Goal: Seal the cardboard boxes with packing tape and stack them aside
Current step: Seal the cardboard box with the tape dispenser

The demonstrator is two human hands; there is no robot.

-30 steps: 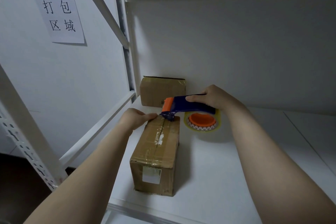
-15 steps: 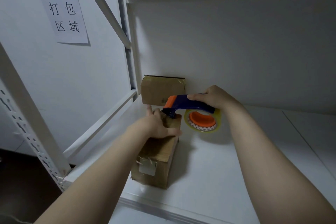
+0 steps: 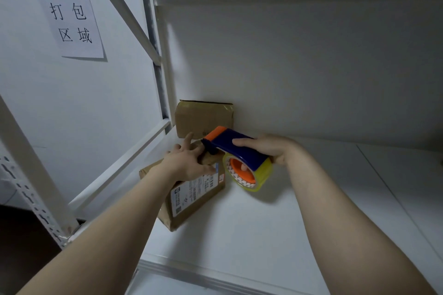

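The cardboard box [image 3: 191,199] has rolled label-side up since a moment ago and sits tilted on the white shelf [image 3: 263,235], left hand [image 3: 185,161] pressing it with spread fingers, right hand [image 3: 268,148] gripping the blue-and-orange tape dispenser [image 3: 239,148] just beside it, a second box [image 3: 203,118] behind.

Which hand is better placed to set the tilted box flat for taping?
Left, probably: the left hand rests on the tilted box, while the right hand grips the tape dispenser just beside it.
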